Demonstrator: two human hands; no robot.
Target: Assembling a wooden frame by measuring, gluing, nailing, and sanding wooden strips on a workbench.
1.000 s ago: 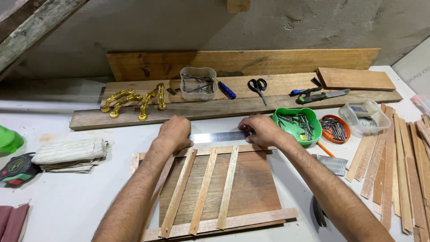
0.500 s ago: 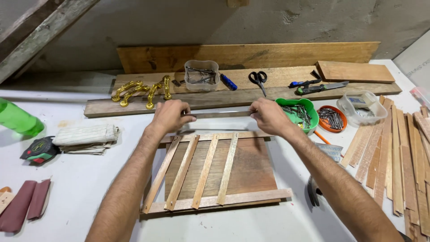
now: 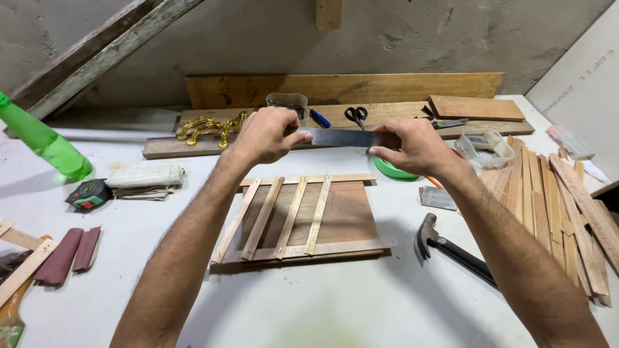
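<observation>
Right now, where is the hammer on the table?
In the head view, the hammer lies on the white table at the right, under the right forearm, between the slatted wooden frame and the pile of wood strips.

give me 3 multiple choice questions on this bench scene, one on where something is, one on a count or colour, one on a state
1. Where does the hammer lie?
A. right of the slatted wooden frame
B. on the back plank
C. under the cloth

2. What colour is the plastic bottle at the left?
A. red
B. green
C. white

3. How is the metal ruler held?
A. flat on the table
B. lifted above the frame by both hands
C. in one hand only

Answers:
1 A, it rests on the white table right of the slatted wooden frame.
2 B, the bottle is bright green.
3 B, the left hand and right hand grip its two ends clear of the frame.
</observation>
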